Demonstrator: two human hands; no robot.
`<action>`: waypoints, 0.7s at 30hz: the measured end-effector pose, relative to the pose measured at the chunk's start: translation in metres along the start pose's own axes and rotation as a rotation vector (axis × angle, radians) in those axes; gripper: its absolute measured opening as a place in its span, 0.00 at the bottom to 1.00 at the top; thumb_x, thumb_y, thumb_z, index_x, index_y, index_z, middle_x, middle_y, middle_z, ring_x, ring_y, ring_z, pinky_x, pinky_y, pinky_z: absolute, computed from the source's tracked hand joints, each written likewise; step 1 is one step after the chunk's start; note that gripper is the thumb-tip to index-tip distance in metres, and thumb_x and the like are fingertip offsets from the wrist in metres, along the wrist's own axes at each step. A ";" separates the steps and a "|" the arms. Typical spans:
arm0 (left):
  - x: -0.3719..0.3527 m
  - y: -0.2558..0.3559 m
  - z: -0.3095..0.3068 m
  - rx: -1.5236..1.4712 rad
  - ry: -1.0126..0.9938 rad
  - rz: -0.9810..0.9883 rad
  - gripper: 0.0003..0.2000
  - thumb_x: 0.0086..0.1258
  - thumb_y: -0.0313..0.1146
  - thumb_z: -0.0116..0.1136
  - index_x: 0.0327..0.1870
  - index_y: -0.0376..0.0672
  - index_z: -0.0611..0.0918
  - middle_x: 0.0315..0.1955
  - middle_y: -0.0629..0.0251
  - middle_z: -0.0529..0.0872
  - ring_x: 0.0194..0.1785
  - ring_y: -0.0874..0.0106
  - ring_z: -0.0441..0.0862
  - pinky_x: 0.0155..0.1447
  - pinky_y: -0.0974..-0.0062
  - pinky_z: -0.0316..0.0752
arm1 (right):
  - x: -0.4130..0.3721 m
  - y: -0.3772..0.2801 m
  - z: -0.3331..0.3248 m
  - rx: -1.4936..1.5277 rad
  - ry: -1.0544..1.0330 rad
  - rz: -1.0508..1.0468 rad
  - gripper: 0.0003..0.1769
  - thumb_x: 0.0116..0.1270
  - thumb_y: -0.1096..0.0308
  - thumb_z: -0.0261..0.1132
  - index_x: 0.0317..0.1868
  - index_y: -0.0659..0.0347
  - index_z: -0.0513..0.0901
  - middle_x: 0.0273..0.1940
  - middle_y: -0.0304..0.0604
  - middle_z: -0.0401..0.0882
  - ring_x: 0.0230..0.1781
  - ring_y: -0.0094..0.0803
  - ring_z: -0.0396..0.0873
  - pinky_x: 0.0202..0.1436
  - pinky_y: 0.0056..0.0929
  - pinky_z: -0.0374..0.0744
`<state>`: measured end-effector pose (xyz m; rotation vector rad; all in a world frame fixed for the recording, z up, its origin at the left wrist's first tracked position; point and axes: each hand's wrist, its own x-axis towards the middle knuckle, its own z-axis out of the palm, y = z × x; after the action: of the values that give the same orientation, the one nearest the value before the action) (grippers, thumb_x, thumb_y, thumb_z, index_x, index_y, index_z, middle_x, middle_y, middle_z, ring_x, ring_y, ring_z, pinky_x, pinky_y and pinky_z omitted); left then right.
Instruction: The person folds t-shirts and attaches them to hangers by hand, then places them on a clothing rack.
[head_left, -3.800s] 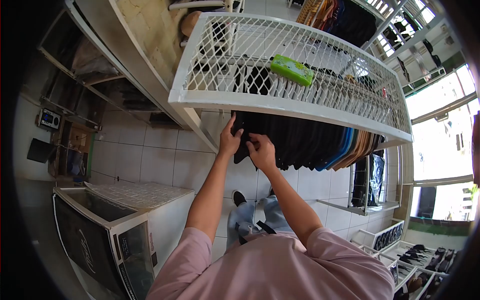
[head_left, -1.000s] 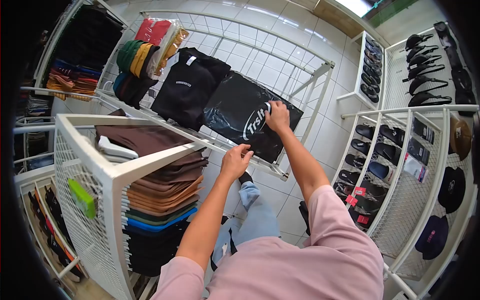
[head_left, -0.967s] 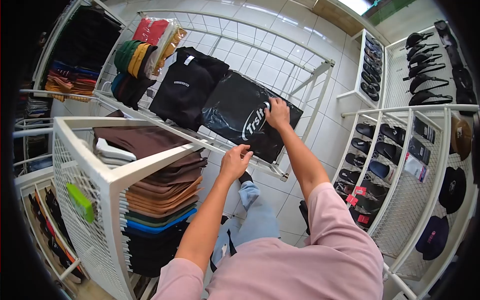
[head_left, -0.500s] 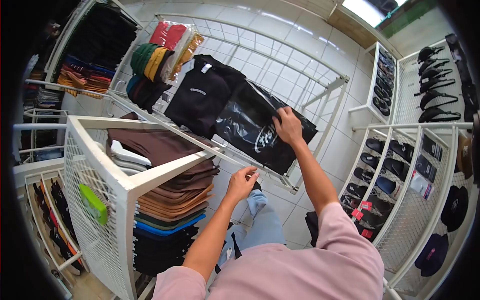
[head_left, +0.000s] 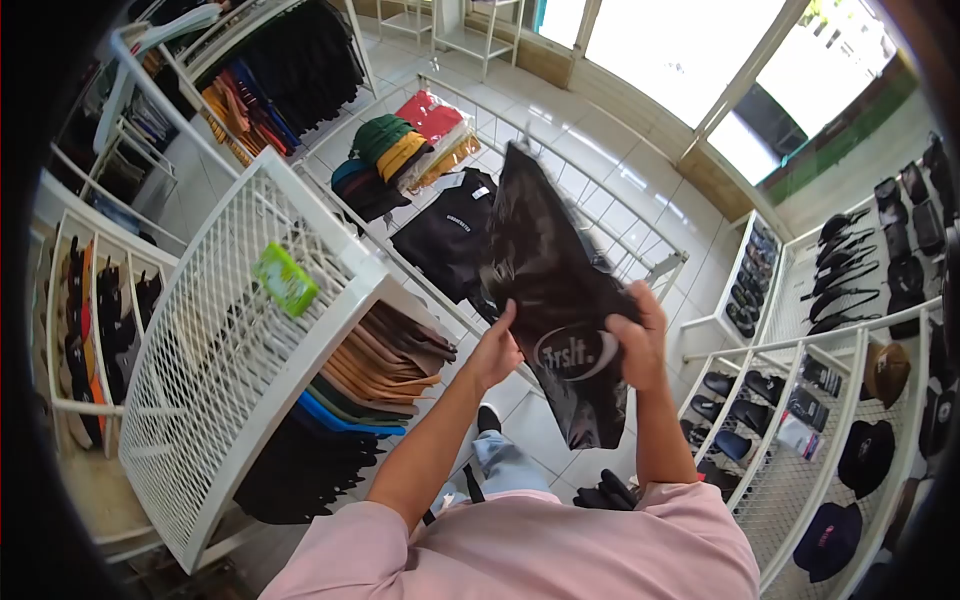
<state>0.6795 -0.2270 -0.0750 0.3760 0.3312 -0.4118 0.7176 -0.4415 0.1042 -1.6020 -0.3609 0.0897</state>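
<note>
A black glossy plastic bag with a pale printed logo hangs tilted in front of me, above the wire rack. My right hand grips its right edge, thumb on the front near the logo. At the left edge is my left hand, its thumb against the bag and its other fingers partly hidden. Behind the bag, a folded black T-shirt with a small chest print lies on the white wire rack. The bag covers part of this shirt.
Stacked caps and a red packaged garment sit at the rack's far left. A white mesh stand with hanging shirts is close on my left. Shelves of sandals and hats stand at right.
The black bag has been lifted off the rack and brought upright toward me by my right hand. My left hand has moved up to its left edge. The view has tilted up toward the windows.
</note>
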 end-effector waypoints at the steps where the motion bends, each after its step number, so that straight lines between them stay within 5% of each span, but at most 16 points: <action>1: -0.013 -0.002 0.018 0.029 0.005 0.099 0.32 0.83 0.53 0.63 0.80 0.45 0.72 0.72 0.61 0.81 0.75 0.62 0.78 0.79 0.56 0.71 | -0.009 -0.011 -0.004 0.039 0.060 0.010 0.23 0.63 0.72 0.65 0.59 0.68 0.82 0.47 0.35 0.81 0.45 0.22 0.76 0.53 0.24 0.76; 3: -0.044 0.000 0.051 0.090 0.016 0.300 0.28 0.83 0.46 0.65 0.78 0.43 0.74 0.71 0.64 0.82 0.74 0.63 0.79 0.79 0.59 0.72 | -0.024 -0.041 0.002 0.139 0.354 -0.004 0.16 0.61 0.74 0.64 0.51 0.68 0.80 0.39 0.32 0.73 0.40 0.21 0.70 0.44 0.24 0.70; 5: -0.087 0.006 0.074 0.328 0.106 0.475 0.24 0.82 0.37 0.67 0.74 0.39 0.77 0.67 0.65 0.84 0.68 0.69 0.81 0.75 0.68 0.73 | -0.034 -0.038 -0.033 0.011 0.196 -0.214 0.12 0.61 0.77 0.62 0.45 0.65 0.76 0.39 0.32 0.72 0.38 0.19 0.67 0.43 0.22 0.67; 9: -0.204 0.024 0.102 0.861 0.124 0.775 0.24 0.82 0.34 0.67 0.72 0.35 0.77 0.64 0.64 0.84 0.64 0.75 0.79 0.72 0.72 0.72 | -0.082 -0.037 -0.017 -0.003 0.245 -0.181 0.11 0.61 0.79 0.61 0.44 0.60 0.74 0.37 0.29 0.70 0.36 0.16 0.65 0.42 0.19 0.65; 16: -0.402 0.052 0.061 0.892 0.281 1.077 0.30 0.80 0.30 0.68 0.79 0.35 0.70 0.67 0.61 0.83 0.69 0.72 0.78 0.76 0.70 0.70 | -0.149 -0.061 0.145 0.269 0.062 -0.087 0.13 0.62 0.81 0.62 0.46 0.61 0.76 0.38 0.30 0.76 0.38 0.15 0.71 0.44 0.17 0.70; 21: -0.540 0.121 0.000 1.082 0.707 1.222 0.34 0.79 0.34 0.70 0.81 0.35 0.69 0.69 0.58 0.84 0.70 0.68 0.81 0.76 0.70 0.71 | -0.164 -0.085 0.292 0.262 -0.344 -0.108 0.11 0.73 0.81 0.67 0.53 0.65 0.79 0.47 0.38 0.86 0.47 0.18 0.80 0.52 0.19 0.76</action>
<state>0.2666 0.0504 0.1665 1.6760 0.4720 0.8422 0.4675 -0.2060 0.1407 -1.3034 -0.6732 0.3190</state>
